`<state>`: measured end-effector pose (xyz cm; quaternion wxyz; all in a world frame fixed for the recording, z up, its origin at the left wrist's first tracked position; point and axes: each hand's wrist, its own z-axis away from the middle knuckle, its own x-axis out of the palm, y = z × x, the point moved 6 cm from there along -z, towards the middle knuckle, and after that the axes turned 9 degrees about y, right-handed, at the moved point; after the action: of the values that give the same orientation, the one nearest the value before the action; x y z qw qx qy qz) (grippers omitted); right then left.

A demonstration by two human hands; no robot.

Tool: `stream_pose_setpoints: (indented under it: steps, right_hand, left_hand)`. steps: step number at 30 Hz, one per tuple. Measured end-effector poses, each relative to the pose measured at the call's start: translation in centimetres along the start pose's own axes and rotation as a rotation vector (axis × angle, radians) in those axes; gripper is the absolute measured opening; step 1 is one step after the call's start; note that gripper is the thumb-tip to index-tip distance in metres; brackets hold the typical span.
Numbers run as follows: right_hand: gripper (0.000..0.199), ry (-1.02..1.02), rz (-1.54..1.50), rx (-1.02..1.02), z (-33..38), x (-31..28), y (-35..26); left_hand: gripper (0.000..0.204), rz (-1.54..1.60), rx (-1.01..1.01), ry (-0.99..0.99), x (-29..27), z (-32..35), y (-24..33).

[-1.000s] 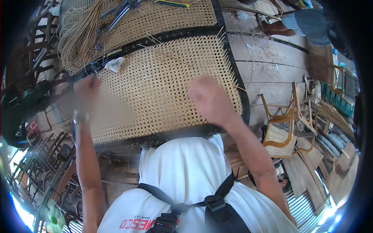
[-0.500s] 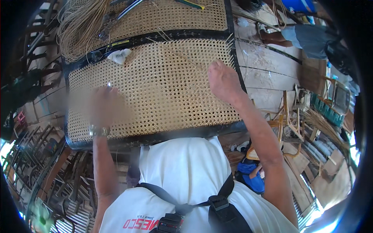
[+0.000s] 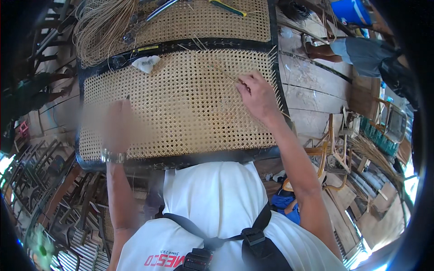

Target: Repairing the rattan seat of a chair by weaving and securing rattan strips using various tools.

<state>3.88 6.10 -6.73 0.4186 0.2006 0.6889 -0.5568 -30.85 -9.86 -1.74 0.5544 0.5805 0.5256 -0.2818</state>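
Note:
A woven cane panel (image 3: 190,99) in a black frame lies in front of me. My left hand (image 3: 118,126) rests over its left part, closed, partly veiled by a blurry patch. From its fingers juts the tip of a small pointed tool (image 3: 128,97); the rest of the tool is hidden. Over the panel's right side, my right hand (image 3: 258,95) has its fingers curled in a pinch. A thin cane strand (image 3: 224,72) runs across the weave up to those fingertips. Loose strand ends (image 3: 199,43) stick up along the frame's middle bar.
A bundle of cane strands (image 3: 101,34) lies at the far left of the frame. Near it are a folded white cloth (image 3: 146,64) and a metal rod (image 3: 162,10). Green-handled pliers (image 3: 228,7) lie farther back. A person (image 3: 357,54) is at right; chair frames (image 3: 58,180) crowd the left.
My right hand has turned and its fist has loosened into curled fingers. The left hand stays nearly in place with the pointed tip still showing. The view has shifted slightly.

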Motion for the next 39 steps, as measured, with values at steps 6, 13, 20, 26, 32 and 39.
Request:
stream_pose_setpoints:
  steps: [6, 13, 20, 26, 32, 39]
  right_hand:
    - [0.019, -0.089, -0.049, -0.088, -1.0, 1.5, 0.0]
    - [0.014, -0.268, -0.729, 0.337, -2.5, 1.0, 0.8]
    - [0.007, 0.003, -1.469, 0.420, -1.8, -3.1, 4.4]
    - [0.021, -0.187, -0.377, 0.437, -0.9, -1.7, 5.6]
    - [0.024, -0.160, -0.089, 0.350, -1.3, -1.4, 4.4]
    - [0.017, -0.060, -0.044, 0.321, -1.2, -2.2, 2.5]
  left_hand:
    - [0.025, 0.147, -0.248, -0.171, 2.7, -2.8, 4.5]
    - [0.023, 0.267, -0.068, -0.289, 7.4, -4.4, 9.8]
    - [0.029, 0.232, 0.061, -0.626, 12.6, -6.6, 14.0]
    - [0.032, -0.057, 0.183, -0.919, 15.8, -9.3, 17.0]
    - [0.032, -0.120, 0.342, -0.987, 17.2, -10.9, 19.6]
    - [0.023, -0.320, 0.471, -1.007, 16.7, -11.9, 23.0]
